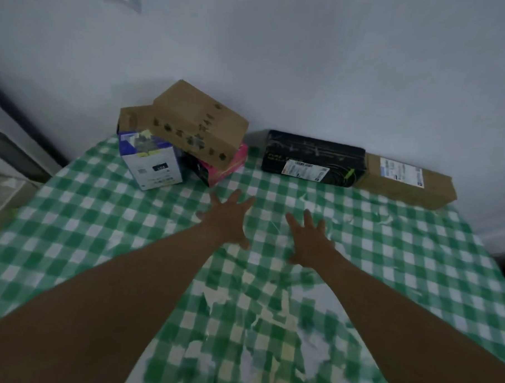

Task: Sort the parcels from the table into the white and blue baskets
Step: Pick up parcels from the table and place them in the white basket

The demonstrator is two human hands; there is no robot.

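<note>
Both my arms reach out over the table (387,255) with its green-and-white checked cloth. My left hand (230,219) and my right hand (310,240) are spread with straight fingers and hold nothing. Parcels line the far edge by the wall. A brown cardboard box (199,122) lies tilted on top of a pink-and-black box (220,169) and a white-and-blue box (154,164). Right of them lies a black parcel (313,156) with a white label, then a brown parcel (408,180) with a label. No basket is in view.
A pale wall (309,63) stands directly behind the parcels. Left of the table I see blurred grey and beige furniture (9,163). The cloth near me is wrinkled and patchy.
</note>
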